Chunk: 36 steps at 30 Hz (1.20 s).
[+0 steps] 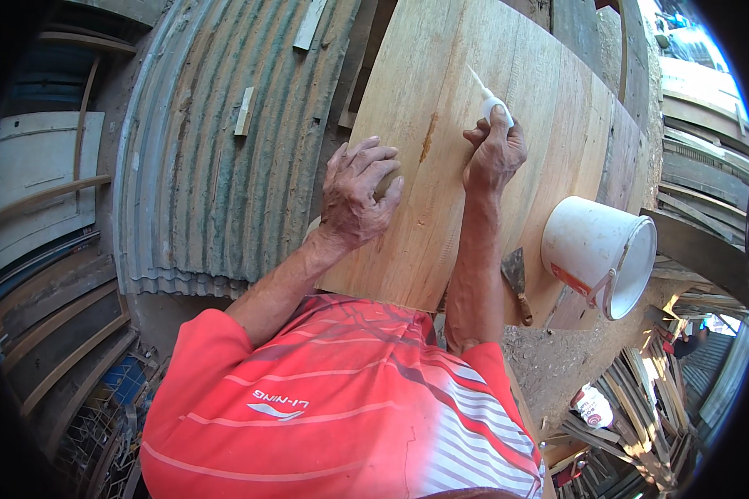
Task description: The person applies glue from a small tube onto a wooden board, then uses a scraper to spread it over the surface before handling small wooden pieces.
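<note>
My right hand is wrapped round a small white squeeze bottle with a long thin nozzle, thumb on its side. The nozzle points up and away to the left, above a light wooden board made of joined planks. Nearer the board's left edge, my left hand is curled. Something dark shows between its thumb and fingers, too hidden to name. A brown streak runs along a plank between my hands. To the right of my right forearm lies a putty knife.
A white bucket with a handle stands at the board's right front. Corrugated metal sheeting lies on the left, with two small wood pieces on it. Wood scraps and a white container are at lower right.
</note>
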Each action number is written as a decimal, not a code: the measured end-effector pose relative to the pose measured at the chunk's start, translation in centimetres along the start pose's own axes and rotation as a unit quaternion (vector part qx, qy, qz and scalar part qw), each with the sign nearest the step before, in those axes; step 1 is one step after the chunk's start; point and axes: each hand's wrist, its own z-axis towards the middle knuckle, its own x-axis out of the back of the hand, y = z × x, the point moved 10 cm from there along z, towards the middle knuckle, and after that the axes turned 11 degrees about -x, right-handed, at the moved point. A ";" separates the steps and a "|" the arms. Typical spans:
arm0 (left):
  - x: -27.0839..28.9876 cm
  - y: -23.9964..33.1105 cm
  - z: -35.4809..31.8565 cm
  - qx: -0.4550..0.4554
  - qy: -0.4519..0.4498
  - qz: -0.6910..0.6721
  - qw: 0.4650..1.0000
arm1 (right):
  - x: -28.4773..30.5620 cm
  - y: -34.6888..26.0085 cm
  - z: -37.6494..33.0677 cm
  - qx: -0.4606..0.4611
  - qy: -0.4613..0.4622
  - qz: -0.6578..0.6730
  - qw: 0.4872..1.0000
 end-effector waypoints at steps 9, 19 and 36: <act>-0.2 0.4 0.4 0.018 -0.008 -0.003 1.000 | -0.6 0.4 1.2 -0.032 0.023 0.030 0.999; -0.5 -0.1 1.4 0.015 -0.020 0.000 1.000 | -0.9 -0.1 1.6 -0.032 0.006 0.033 0.999; -0.1 -0.3 0.4 0.035 -0.011 -0.016 0.999 | -3.2 -1.9 6.8 0.044 -0.037 -0.096 0.994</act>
